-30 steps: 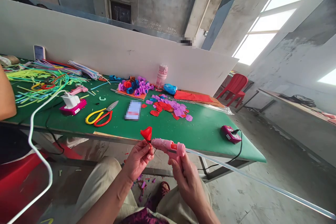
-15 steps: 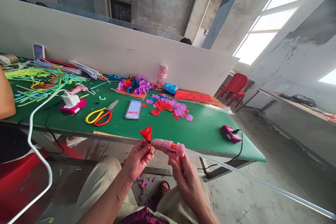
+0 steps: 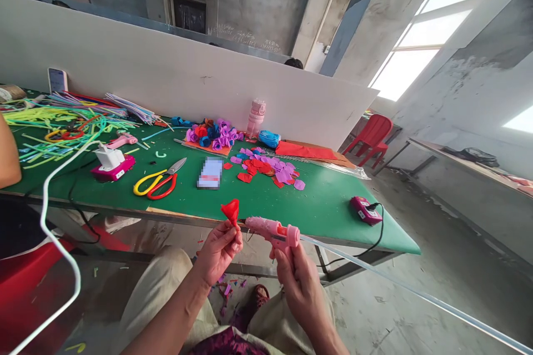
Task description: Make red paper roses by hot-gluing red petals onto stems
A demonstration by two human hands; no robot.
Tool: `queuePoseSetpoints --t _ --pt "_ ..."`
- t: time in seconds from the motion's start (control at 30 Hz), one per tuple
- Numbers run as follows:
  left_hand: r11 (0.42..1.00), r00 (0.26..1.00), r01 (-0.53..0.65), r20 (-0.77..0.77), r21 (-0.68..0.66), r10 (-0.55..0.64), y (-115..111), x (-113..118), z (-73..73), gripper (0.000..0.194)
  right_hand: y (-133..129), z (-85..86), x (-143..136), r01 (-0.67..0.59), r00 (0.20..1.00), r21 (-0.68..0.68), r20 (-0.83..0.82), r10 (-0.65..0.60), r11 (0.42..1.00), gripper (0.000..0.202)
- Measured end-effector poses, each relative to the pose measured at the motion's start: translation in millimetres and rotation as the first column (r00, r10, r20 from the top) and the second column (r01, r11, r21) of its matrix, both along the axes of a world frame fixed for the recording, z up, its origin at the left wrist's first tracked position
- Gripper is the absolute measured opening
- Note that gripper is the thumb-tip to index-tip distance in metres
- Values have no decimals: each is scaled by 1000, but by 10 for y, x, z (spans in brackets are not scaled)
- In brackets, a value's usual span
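Observation:
Between the fingertips of my left hand is the base of a small red paper flower, its flared end upward. My right hand is wrapped round the handle of a pink glue gun. The nozzle points left, close beside the flower's base; whether it touches is too fine to tell. A long clear glue stick runs out of the gun's back to the right. Past my hands on the green table lie loose red and purple paper petals and a pile of curled paper flowers.
Scissors, a phone and a power socket with a white plug lie to the left. Another socket sits near the right edge. A pink bottle stands by the partition. Another person's arm is at far left.
My right hand has drawn the glue gun slightly to the right, away from the flower's base. In my left fingers the red flower has turned a little.

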State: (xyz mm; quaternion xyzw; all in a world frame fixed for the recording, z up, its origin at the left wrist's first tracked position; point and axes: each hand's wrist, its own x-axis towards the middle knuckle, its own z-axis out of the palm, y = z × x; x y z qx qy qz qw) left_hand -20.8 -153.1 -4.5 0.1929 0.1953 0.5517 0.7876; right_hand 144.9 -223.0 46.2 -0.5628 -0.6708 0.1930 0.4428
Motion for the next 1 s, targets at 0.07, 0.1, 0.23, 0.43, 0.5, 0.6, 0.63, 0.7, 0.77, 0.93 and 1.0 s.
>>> queuePoseSetpoints --t 0.07,0.1,0.23,0.43,0.5,0.6,0.63,0.7,0.77,0.93,1.0 --pt "1000 1000 -1 0 -1 1 -1 2 3 15 -5 1 -2 9 1000 8 7 -9 1000 19" --pt "1000 1000 -2 0 -3 2 -1 4 3 15 -5 0 -2 9 1000 12 8 -9 1000 19" --pt "1000 1000 -5 2 -21 6 -4 5 4 16 7 -11 -3 -7 1000 19 9 6 1000 18" --pt "1000 1000 -3 2 -8 3 -10 2 19 15 11 -9 -6 14 1000 27 6 -14 1000 17" --pt "1000 1000 -3 -3 -5 3 -8 5 14 14 8 -4 -7 18 1000 25 0 -18 1000 18" --pt "1000 1000 0 -6 -9 0 -2 10 1 14 10 -4 -9 13 1000 19 12 -13 1000 18" --pt "1000 1000 0 -5 -12 0 -2 11 -2 15 12 -6 -10 11 1000 20 16 -11 1000 18" --pt "1000 1000 1 -3 -13 -2 -3 11 -4 15 16 -15 -10 10 1000 17 14 -11 1000 20" --pt "1000 1000 4 -6 -5 -4 -6 9 -1 15 19 -29 -4 19 1000 1 -12 -19 1000 21" --pt "1000 1000 15 -20 6 -15 -13 -2 9 14 74 -65 44 -37 954 -170 -299 -15 985 29" --pt "1000 999 25 -21 1 -25 -14 -5 11 13 138 -68 92 -100 874 -249 -485 -35 963 33"
